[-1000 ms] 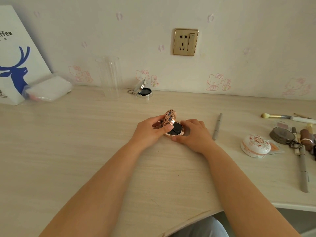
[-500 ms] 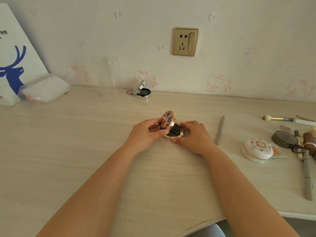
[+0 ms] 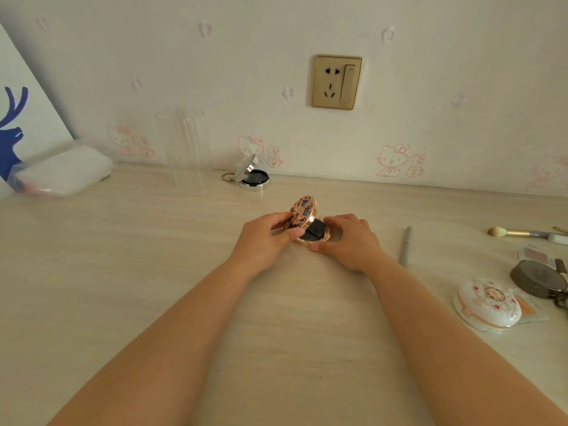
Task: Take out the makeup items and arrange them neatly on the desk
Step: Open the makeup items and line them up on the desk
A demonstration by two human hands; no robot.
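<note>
A round rose-gold compact [image 3: 307, 222] with a patterned lid stands open at the middle of the desk [image 3: 123, 272], its dark inside showing. My left hand [image 3: 264, 238] pinches the raised lid between thumb and fingers. My right hand [image 3: 350, 241] curls round the compact's base from the right. A silver compact [image 3: 253, 176] sits open near the wall. A grey pencil [image 3: 405, 245] lies just right of my right hand. A white floral compact [image 3: 488, 305], a dark round compact [image 3: 538, 278] and a brush [image 3: 519, 232] lie at the right edge.
A clear plastic cylinder [image 3: 187, 149] stands at the back by the wall. A white plastic-wrapped pack [image 3: 64, 170] and a white bag with a blue deer [image 3: 15, 133] sit at the far left. A gold wall socket [image 3: 336, 83] is above the desk.
My hands have kept their hold on the rose-gold compact, and its lid stands slightly more upright. The view has shifted a little.
</note>
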